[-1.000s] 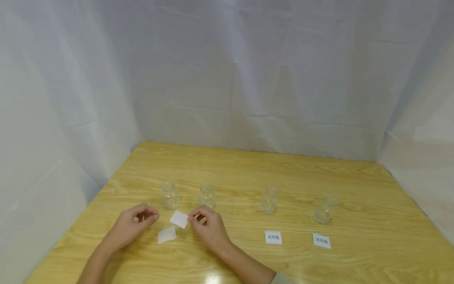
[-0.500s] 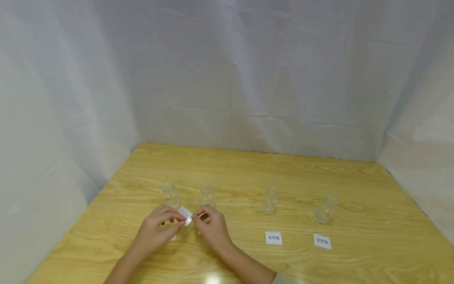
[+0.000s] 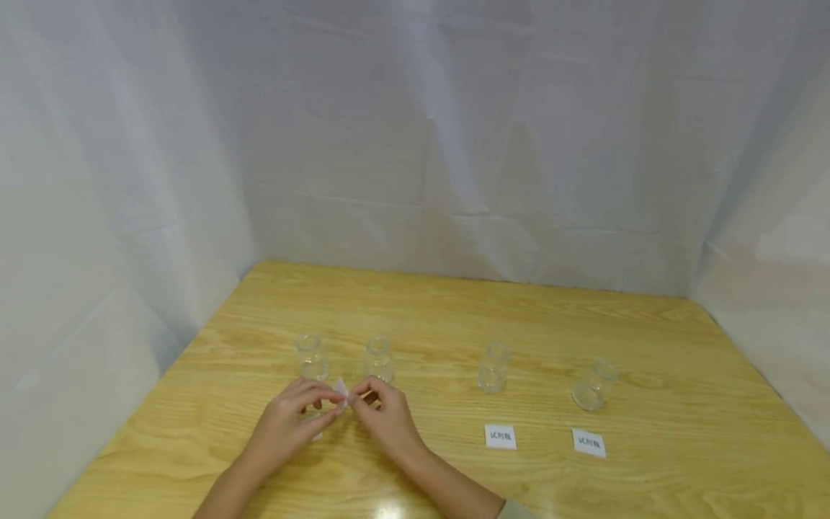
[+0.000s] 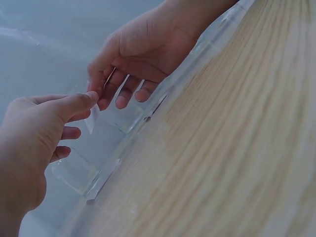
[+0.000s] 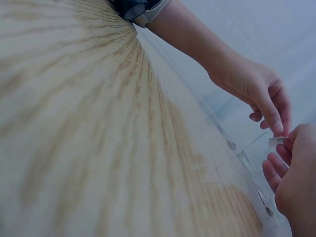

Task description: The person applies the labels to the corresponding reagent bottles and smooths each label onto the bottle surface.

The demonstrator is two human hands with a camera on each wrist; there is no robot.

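Note:
A small white label (image 3: 341, 388) is between my two hands, pinched by the thumb and fingertips of both. My left hand (image 3: 280, 427) holds its left side and my right hand (image 3: 387, 419) its right side, fingertips almost touching. In the left wrist view, a corner of the label (image 4: 92, 120) pokes out below the pinching fingers. The right wrist view shows a printed edge of the label (image 5: 277, 141). A second white label (image 3: 316, 433) lies on the table, mostly hidden behind my left hand. Just beyond the hands stand two clear glass bottles, one left (image 3: 313, 359) and one right (image 3: 379, 360).
Further right stand two more glass bottles, a nearer one (image 3: 493, 369) and a far-right one (image 3: 594, 386). Before them lie two labels with printed characters, one left (image 3: 500, 436) and one right (image 3: 588, 442). White sheeting (image 3: 415, 144) encloses the wooden table (image 3: 415, 310).
My left hand has come right and taken hold of the label that my right hand held alone. The label has turned and is now largely hidden by fingers. Bottles and other labels stay put.

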